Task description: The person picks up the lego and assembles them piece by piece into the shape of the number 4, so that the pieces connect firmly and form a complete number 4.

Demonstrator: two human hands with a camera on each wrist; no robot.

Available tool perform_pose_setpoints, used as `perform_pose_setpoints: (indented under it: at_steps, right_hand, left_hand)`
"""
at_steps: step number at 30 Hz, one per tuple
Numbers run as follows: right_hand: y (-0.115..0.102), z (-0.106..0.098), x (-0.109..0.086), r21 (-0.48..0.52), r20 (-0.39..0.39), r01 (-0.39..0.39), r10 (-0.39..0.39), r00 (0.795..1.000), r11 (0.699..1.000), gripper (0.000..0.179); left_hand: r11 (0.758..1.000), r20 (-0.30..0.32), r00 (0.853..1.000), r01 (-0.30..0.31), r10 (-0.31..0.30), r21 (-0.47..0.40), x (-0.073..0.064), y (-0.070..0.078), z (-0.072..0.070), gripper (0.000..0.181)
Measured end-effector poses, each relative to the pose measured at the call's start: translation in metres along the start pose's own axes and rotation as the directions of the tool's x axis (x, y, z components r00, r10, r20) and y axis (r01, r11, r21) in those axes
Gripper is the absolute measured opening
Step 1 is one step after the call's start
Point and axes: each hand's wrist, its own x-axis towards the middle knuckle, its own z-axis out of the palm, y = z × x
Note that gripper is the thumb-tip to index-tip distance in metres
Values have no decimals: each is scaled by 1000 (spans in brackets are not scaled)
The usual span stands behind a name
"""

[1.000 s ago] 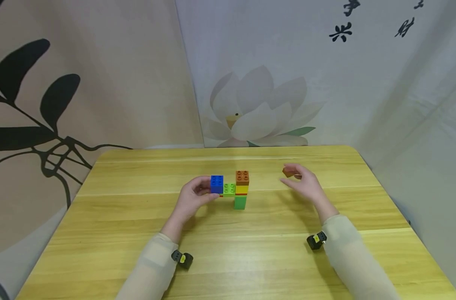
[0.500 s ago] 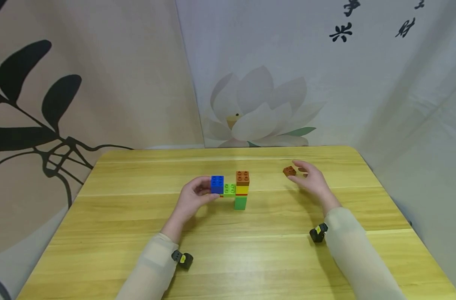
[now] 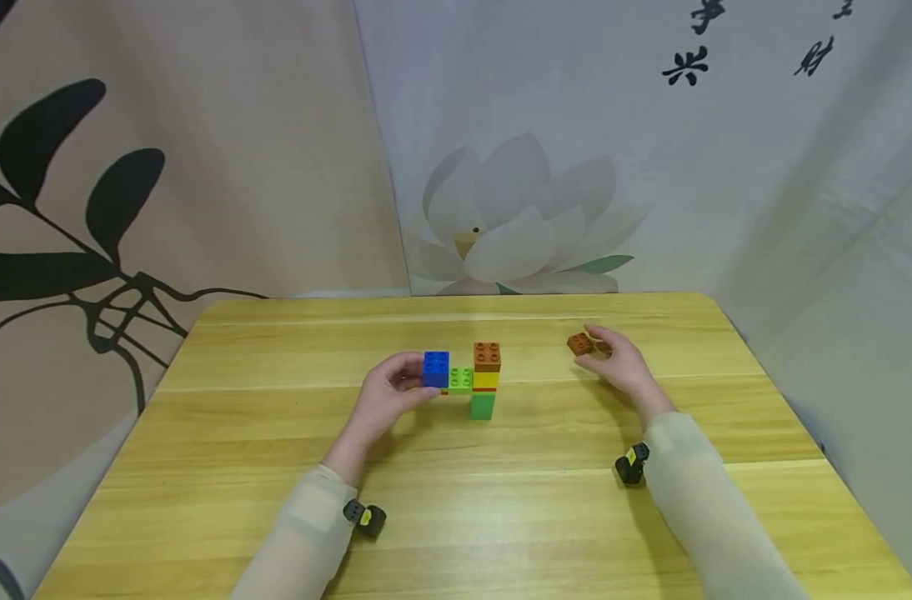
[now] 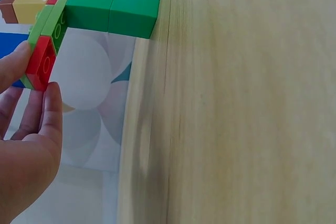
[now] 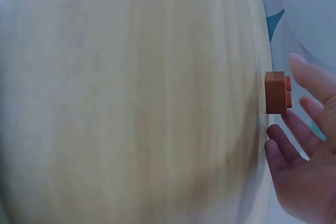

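A structure of toy building bricks (image 3: 482,406) stands mid-table in the head view. Its green column carries yellow and brown bricks; a lime arm (image 3: 460,380) reaches left to a blue brick (image 3: 436,369). My left hand (image 3: 390,392) pinches the end of that arm. In the left wrist view the thumb and fingers lie at a red brick (image 4: 41,62) under the arm. To the right, a loose brown brick (image 3: 579,344) lies on the table. My right hand (image 3: 619,360) is beside it, fingers spread apart; the right wrist view shows a gap between thumb and brick (image 5: 275,93).
The wooden table (image 3: 456,517) ends at the back against a printed cloth (image 3: 523,208). Small black devices (image 3: 631,463) are worn at both wrists.
My right hand has drawn off to the right from around the loose brown brick, uncovering it, then come slightly nearer again. The left hand and the structure have stayed in place.
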Motion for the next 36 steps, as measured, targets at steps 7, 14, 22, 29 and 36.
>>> perform_pose_setpoints:
  at_steps: [7, 14, 22, 29, 36]
  right_hand:
    - [3, 1, 1, 9, 12, 0, -1, 1000, 1000, 67]
    - [2, 3, 2, 37, 18, -45, 44, 999, 998, 69]
    - [0, 9, 5, 26, 15, -26, 26, 1000, 999, 62]
    - [1, 11, 6, 38, 11, -17, 17, 1000, 999, 54]
    - [3, 13, 5, 50, 15, -28, 27, 1000, 998, 45]
  left_hand:
    - [1000, 1, 1000, 1, -1, -2, 0, 1, 1, 41]
    - [1000, 4, 1000, -5, 5, -7, 0, 0, 1, 40]
    - [1000, -5, 1000, -9, 9, 7, 0, -1, 1, 41]
    - [1000, -2, 1000, -15, 15, -2, 1, -2, 1, 41]
    - [1000, 0, 1000, -9, 9, -6, 0, -1, 1, 41]
